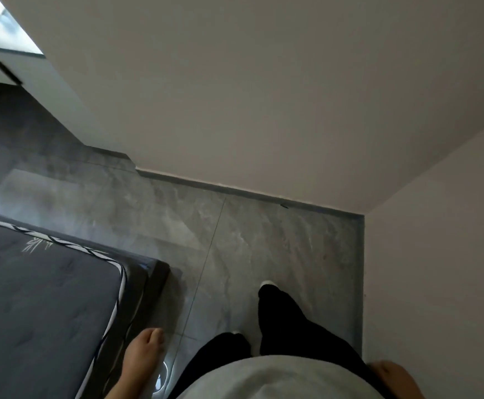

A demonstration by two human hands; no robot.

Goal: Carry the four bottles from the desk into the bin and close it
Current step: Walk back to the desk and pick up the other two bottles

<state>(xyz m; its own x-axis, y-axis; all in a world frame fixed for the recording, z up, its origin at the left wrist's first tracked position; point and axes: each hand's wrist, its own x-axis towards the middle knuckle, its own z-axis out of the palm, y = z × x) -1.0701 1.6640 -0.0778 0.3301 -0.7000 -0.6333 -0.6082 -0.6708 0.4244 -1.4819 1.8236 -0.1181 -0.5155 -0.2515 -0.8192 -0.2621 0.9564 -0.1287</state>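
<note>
I am looking straight down while standing on a grey tiled floor. No desk or bin is in view. My left hand (144,351) hangs at the lower left beside the bed, fingers close together. A small clear, shiny shape (161,375) shows just under that hand; I cannot tell whether it is a bottle or a glint on the floor. Only a part of my right hand (390,377) shows at the bottom right next to the wall, and what it holds is hidden.
A dark mattress (42,298) on a bed frame fills the lower left. White walls (263,96) meet in a corner ahead and to the right. My legs in black trousers (286,318) stand on the floor (263,240). A window sill (1,30) shows at the top left.
</note>
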